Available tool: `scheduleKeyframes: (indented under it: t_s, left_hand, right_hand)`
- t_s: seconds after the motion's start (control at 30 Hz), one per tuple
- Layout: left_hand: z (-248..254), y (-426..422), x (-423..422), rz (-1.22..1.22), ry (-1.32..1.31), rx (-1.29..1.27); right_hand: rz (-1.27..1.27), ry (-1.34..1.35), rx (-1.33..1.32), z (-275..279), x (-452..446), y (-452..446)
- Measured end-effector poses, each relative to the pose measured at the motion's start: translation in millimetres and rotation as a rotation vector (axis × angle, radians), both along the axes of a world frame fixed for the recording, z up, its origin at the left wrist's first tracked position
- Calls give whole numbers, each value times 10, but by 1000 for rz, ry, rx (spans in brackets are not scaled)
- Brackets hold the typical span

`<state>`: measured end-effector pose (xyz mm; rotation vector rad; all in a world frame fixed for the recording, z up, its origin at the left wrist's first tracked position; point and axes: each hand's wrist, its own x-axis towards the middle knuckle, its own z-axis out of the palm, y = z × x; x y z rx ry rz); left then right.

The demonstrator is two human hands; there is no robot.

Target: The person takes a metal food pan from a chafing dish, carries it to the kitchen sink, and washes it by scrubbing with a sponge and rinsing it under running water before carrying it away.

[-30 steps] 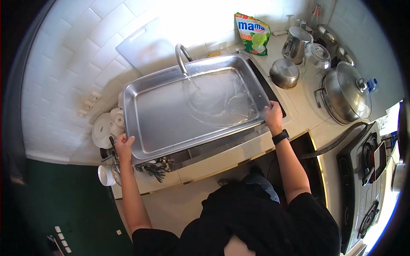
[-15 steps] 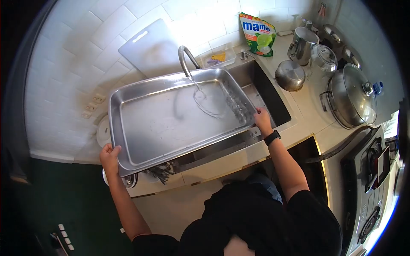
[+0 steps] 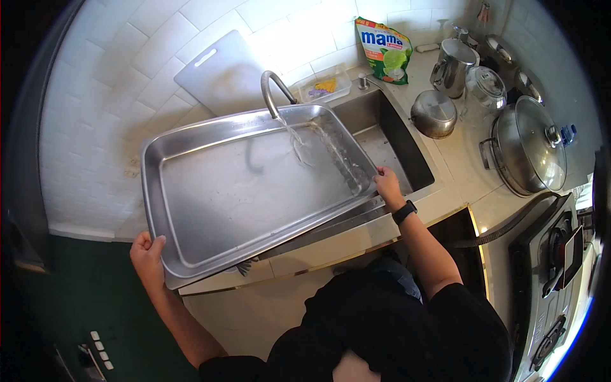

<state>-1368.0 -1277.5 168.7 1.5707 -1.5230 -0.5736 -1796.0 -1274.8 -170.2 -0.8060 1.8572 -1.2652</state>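
Observation:
A large rectangular metal tray (image 3: 219, 207) is held tilted over the sink (image 3: 398, 149), its left end raised. My left hand (image 3: 149, 258) grips the tray's near left corner, thumb over the rim. At the right end, my right hand (image 3: 388, 186) is closed on the near right corner; a dark watch (image 3: 405, 211) is on that wrist. From the curved faucet (image 3: 273, 89) water runs into the tray and gathers along its right end. The tray hides most of the sink's left part.
Behind the sink stand a white cutting board (image 3: 223, 73), a clear plastic box (image 3: 326, 84) with sponges and a green detergent pouch (image 3: 385, 51). To the right are a metal pot (image 3: 434, 114), a metal jug (image 3: 453, 67), a lidded pan (image 3: 531, 146) and a gas stove (image 3: 547, 274).
The tray's left end has moved left and toward me, with my left hand on it. Water has drawn in more along the right end. My right hand has shifted slightly.

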Motion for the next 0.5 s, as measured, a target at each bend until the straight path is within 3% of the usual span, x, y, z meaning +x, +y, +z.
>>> scheduleKeyframes:
  t_s: [0.1, 0.2, 0.3, 0.5]
  left_hand:
    - [148, 78, -33, -17, 4, 11]
    - [360, 141, -115, -11, -48, 34]
    - [480, 96, -283, 11, -136, 23]
    - [699, -396, -639, -32, -382, 94]
  right_hand:
    - [7, 99, -56, -187, 46, -27]
    - [51, 5, -84, -243, 100, 6]
    - [57, -251, 60, 194, 184, 108]
    - [233, -259, 117, -412, 138, -13]
